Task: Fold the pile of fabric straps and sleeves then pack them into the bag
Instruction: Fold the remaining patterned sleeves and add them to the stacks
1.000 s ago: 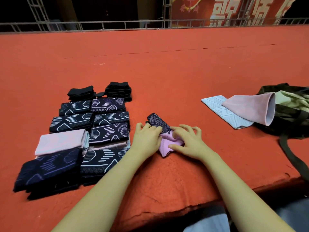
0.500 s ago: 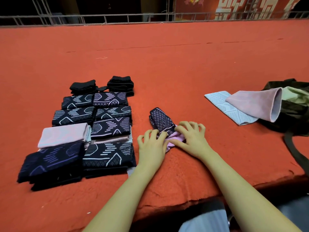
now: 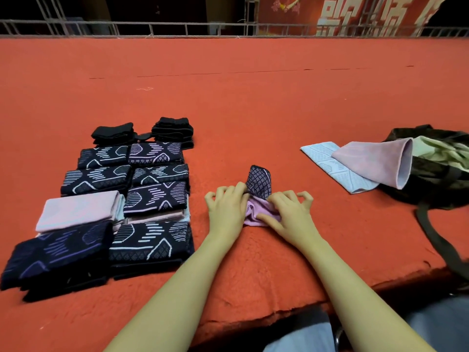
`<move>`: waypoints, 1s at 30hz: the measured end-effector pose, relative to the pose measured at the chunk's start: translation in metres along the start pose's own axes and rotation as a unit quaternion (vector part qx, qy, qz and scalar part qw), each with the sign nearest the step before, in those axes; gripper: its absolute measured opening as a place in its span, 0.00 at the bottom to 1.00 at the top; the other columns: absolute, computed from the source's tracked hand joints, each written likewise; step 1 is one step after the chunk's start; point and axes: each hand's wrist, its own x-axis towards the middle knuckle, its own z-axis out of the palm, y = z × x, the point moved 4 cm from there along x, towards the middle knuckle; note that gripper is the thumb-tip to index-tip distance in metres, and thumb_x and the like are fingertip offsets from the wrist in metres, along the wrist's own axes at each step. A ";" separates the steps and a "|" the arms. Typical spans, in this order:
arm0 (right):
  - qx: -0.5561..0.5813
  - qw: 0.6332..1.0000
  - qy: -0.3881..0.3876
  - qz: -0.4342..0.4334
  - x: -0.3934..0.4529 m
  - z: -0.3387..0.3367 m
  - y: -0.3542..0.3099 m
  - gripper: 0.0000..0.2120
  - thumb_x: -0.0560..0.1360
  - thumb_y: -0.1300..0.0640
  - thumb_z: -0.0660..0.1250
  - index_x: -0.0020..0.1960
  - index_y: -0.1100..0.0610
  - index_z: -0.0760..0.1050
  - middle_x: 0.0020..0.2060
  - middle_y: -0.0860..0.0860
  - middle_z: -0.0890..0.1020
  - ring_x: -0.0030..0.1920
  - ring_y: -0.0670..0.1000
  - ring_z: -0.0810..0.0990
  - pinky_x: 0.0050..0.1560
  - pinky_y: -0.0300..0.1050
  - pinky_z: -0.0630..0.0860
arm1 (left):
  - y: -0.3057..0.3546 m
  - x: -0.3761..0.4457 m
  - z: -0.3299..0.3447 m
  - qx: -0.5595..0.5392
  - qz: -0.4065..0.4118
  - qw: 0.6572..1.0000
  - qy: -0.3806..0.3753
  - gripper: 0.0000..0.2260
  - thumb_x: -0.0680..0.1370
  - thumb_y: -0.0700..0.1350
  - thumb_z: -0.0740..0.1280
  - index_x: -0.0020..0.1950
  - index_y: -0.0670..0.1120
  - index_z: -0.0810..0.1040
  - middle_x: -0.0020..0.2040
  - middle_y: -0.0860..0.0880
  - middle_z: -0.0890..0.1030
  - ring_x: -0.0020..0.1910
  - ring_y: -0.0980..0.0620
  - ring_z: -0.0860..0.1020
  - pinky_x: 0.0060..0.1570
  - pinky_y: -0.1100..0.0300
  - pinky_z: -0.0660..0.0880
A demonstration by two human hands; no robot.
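Note:
A small sleeve (image 3: 258, 196), dark with a diamond pattern on top and pink below, lies half folded on the red carpet in front of me. My left hand (image 3: 226, 210) holds its left side with curled fingers. My right hand (image 3: 288, 214) pinches the pink part from the right. To the left lie several folded sleeves in two columns (image 3: 154, 196), dark patterned and pink. At the right a dark bag (image 3: 436, 179) lies open with a pale green cloth inside.
A pink sleeve (image 3: 375, 163) and a light blue sleeve (image 3: 327, 161) lie unfolded beside the bag's mouth. The bag's strap (image 3: 436, 235) trails toward the carpet's front edge (image 3: 253, 323). Two black folded stacks (image 3: 172, 130) sit behind the columns. A metal railing (image 3: 203, 29) runs along the back.
Both hands have shifted slightly on the sleeve and kept folding it; its dark end now stands more upright. The view moved a little.

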 end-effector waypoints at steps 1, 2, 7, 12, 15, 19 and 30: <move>0.000 1.000 0.004 0.009 0.001 0.002 0.002 0.13 0.72 0.37 0.60 0.44 0.47 0.65 0.35 0.40 0.70 0.43 0.47 0.71 0.46 0.44 0.51 | -0.002 0.000 0.001 -0.017 -0.006 1.000 -0.001 0.13 0.78 0.54 0.54 0.48 0.49 0.75 0.44 0.52 0.79 0.51 0.47 0.74 0.49 0.54 0.54; -0.003 1.000 0.006 0.016 0.003 0.005 0.004 0.14 0.71 0.36 0.59 0.43 0.47 0.65 0.35 0.40 0.70 0.42 0.47 0.70 0.46 0.45 0.52 | -0.005 0.000 0.002 -0.035 -0.012 0.999 -0.004 0.12 0.78 0.53 0.55 0.49 0.49 0.75 0.45 0.54 0.79 0.52 0.48 0.73 0.48 0.56 0.53; 0.003 0.998 0.001 0.056 0.012 0.014 0.015 0.16 0.71 0.35 0.58 0.39 0.47 0.64 0.33 0.39 0.66 0.41 0.50 0.70 0.45 0.44 0.49 | -0.012 -0.010 0.005 -0.045 0.016 0.996 -0.071 0.28 0.70 0.60 0.46 0.61 0.52 0.74 0.59 0.59 0.75 0.63 0.51 0.64 0.57 0.57 0.51; 0.012 0.995 -0.014 0.102 0.013 0.016 0.021 0.16 0.70 0.36 0.62 0.37 0.48 0.63 0.29 0.37 0.63 0.44 0.51 0.69 0.48 0.45 0.50 | -0.013 -0.020 0.004 -0.002 0.025 0.997 -0.069 0.27 0.69 0.64 0.49 0.62 0.56 0.73 0.60 0.60 0.72 0.60 0.50 0.63 0.56 0.57 0.51; 0.047 0.993 -0.003 0.109 0.010 0.012 0.019 0.15 0.69 0.36 0.59 0.38 0.47 0.66 0.32 0.40 0.69 0.46 0.48 0.66 0.48 0.43 0.49 | -0.014 -0.017 0.007 -0.001 0.011 0.999 -0.042 0.22 0.72 0.62 0.51 0.56 0.54 0.75 0.55 0.58 0.75 0.56 0.48 0.67 0.52 0.56 0.52; 0.123 0.990 -0.012 0.075 -0.002 0.003 0.013 0.16 0.66 0.42 0.59 0.49 0.48 0.74 0.43 0.38 0.75 0.52 0.45 0.68 0.50 0.42 0.50 | -0.016 -0.010 0.009 0.002 -0.022 1.000 -0.020 0.16 0.74 0.58 0.57 0.53 0.51 0.76 0.50 0.54 0.77 0.53 0.45 0.69 0.50 0.54 0.53; 0.126 0.991 -0.037 0.030 -0.009 0.005 -0.002 0.13 0.69 0.41 0.67 0.49 0.44 0.69 0.42 0.36 0.72 0.47 0.43 0.66 0.49 0.42 0.50 | -0.022 -0.011 -0.006 -0.044 -0.064 0.995 0.069 0.12 0.73 0.56 0.60 0.42 0.49 0.76 0.37 0.53 0.77 0.47 0.47 0.71 0.44 0.57 0.51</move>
